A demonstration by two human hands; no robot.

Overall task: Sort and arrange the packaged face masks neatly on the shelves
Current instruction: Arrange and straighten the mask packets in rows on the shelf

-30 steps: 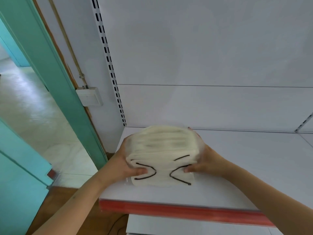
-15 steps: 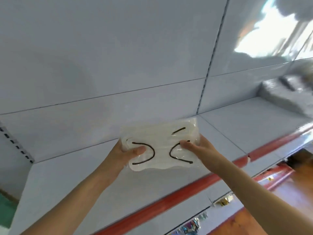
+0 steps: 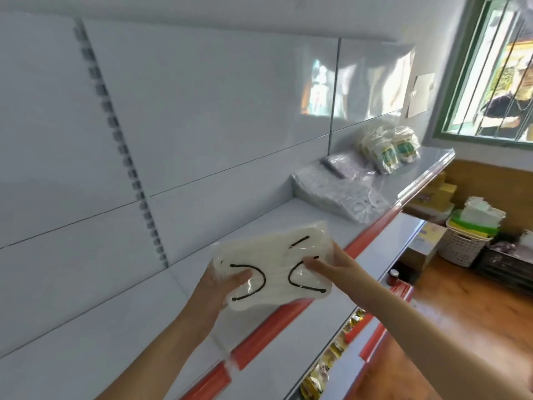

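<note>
A clear-wrapped pack of white face masks with black ear loops (image 3: 274,261) is held in the air just above the white shelf (image 3: 124,336) with its red front strip. My left hand (image 3: 222,287) grips the pack's left end, thumb on top. My right hand (image 3: 331,268) grips its right end, thumb on top as well. Farther right on the same shelf lies a flat stack of clear-wrapped mask packs (image 3: 337,194), and beyond it a heap of bagged white masks with green labels (image 3: 389,148).
Slotted uprights (image 3: 127,157) run down the white back panel. A lower shelf (image 3: 331,356) carries small yellow packets. On the wooden floor at right stand cardboard boxes (image 3: 429,241) and a white basket (image 3: 464,246) with folded goods. A barred window (image 3: 490,67) is at top right.
The view has swung right along the shelf, bringing the other mask stacks and the window into sight. Both hands keep hold of the pack, lifted off the shelf and carried rightward.
</note>
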